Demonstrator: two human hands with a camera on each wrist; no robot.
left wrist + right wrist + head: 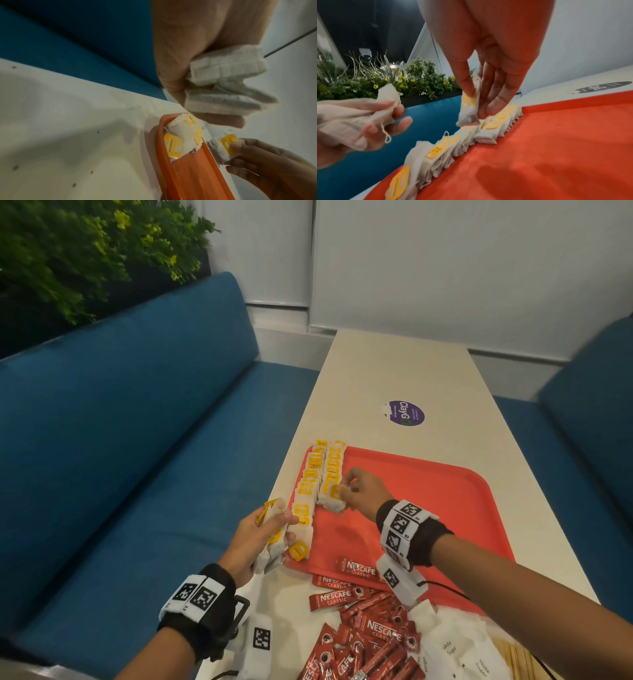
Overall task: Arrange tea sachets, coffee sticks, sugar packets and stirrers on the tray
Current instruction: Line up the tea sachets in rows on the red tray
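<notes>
Two rows of tea sachets ran lengthwise along the left edge of a red plastic tray, which lay on a long cream table between blue upholstered benches, with white panelled walls behind and green foliage at upper left; glossy red coffee sticks and white sugar packets lay heaped at the near end, pale wooden stirrers beside them; the right hand pinched one sachet at the near end of the inner row, the left hand curled round a bundle beside the tray's rim; from the left wrist, the fingers clasped soft, crimped paper bags, stacked flat; from the right wrist, thumb and fingertips held a sachet upright, its yellow tag facing the camera, just above the overlapping rows
</notes>
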